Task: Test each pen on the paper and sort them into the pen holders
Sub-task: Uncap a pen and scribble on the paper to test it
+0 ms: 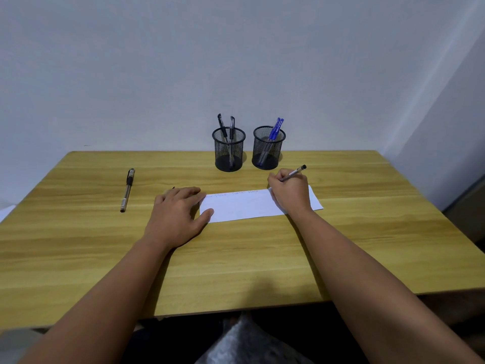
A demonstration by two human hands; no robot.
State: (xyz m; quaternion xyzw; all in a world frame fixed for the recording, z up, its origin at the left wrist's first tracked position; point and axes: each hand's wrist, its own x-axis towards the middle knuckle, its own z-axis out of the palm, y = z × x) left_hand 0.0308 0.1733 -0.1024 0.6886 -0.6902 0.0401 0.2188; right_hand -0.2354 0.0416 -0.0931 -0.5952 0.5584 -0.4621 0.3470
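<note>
Right hand (288,191) grip around pen (294,173)

Your right hand (290,191) grips a pen (294,173) over the paper (244,207); your left hand (178,208) presses flat on the paper's left edge. Another pen (127,189) lies on the table (236,258), left. Two mesh holders (228,151) (268,149) each contain pens.

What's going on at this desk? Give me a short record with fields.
surface: yellow wooden table
paper: white paper strip, faint scribbles along its far edge
left hand: flat, pressing the strip's left end
right hand: grips a grey pen with black cap
left black mesh holder: two black pens
right black mesh holder: two blue pens
loose: black pen lying on the table
</note>
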